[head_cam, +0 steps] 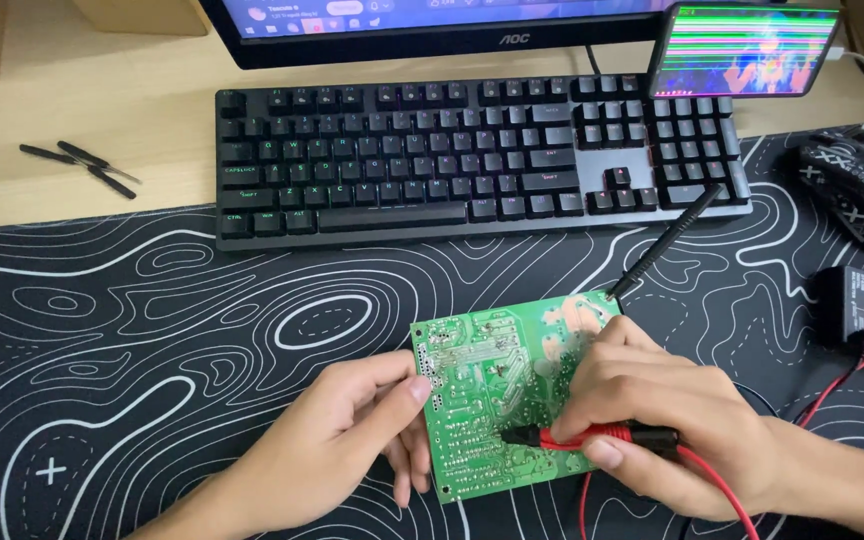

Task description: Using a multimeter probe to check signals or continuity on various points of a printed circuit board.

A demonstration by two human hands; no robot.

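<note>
Low in the middle of the frame, the left hand (pixel 337 450) keeps its fingers curled on the edge of the green circuit board (pixel 497 390) so it stays put, while the right hand (pixel 652 420) pinches the red probe (pixel 592 437) and black probe (pixel 657 245) tight, tips on the board.
</note>
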